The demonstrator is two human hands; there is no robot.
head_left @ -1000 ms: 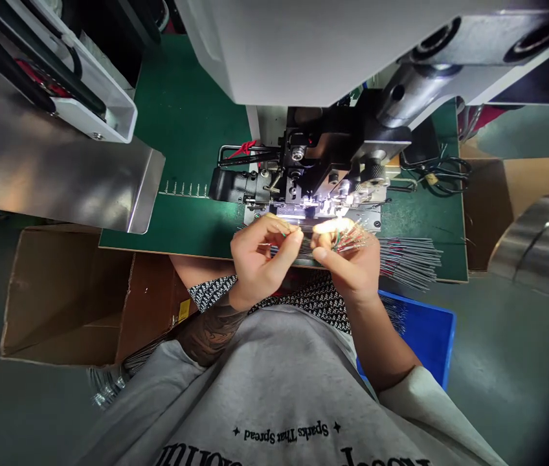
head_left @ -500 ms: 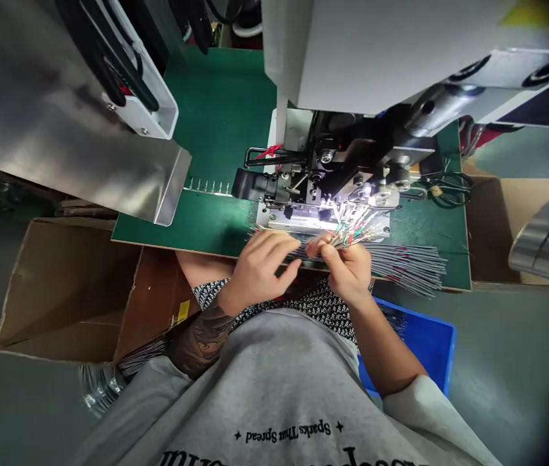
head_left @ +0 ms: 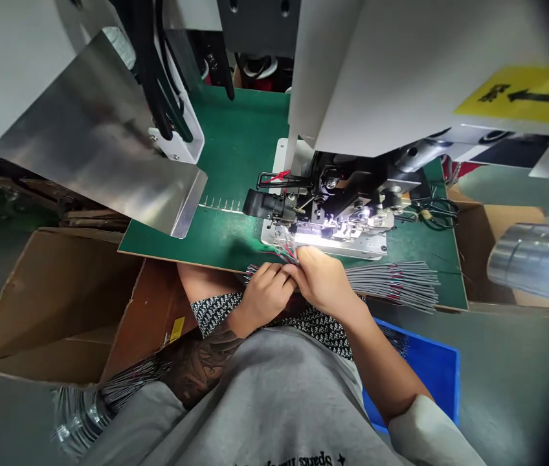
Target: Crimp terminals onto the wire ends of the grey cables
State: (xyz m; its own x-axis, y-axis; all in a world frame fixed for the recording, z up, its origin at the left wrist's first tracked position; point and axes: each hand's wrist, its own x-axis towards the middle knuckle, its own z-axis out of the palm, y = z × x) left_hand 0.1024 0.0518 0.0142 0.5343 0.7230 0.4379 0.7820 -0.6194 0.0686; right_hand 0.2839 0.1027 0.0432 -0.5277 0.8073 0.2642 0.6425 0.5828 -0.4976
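My right hand (head_left: 324, 278) is closed on the wire ends (head_left: 287, 250) of a bundle of thin cables, with red and pale strands poking out to the left of its fingers. Close beside it, my left hand (head_left: 265, 296) has its fingers curled over the same cables, touching or nearly touching my right thumb. The grey cables (head_left: 395, 283) stretch right along the table's front edge, with red marks partway along. Just beyond my hands stands the lit crimping machine (head_left: 327, 213). My fingers hide the gripped part of the bundle.
A strip of metal terminals (head_left: 222, 205) runs into the machine from the left across the green table (head_left: 240, 123). Cardboard boxes (head_left: 56, 304) stand at left and right. A blue bin (head_left: 432, 369) is below right, and more cables (head_left: 80, 414) lie low left.
My right hand has moved left and turned over, carrying the wire ends to the left. My left hand has gone from loosely open to curled in beside it. The view has shifted slightly.
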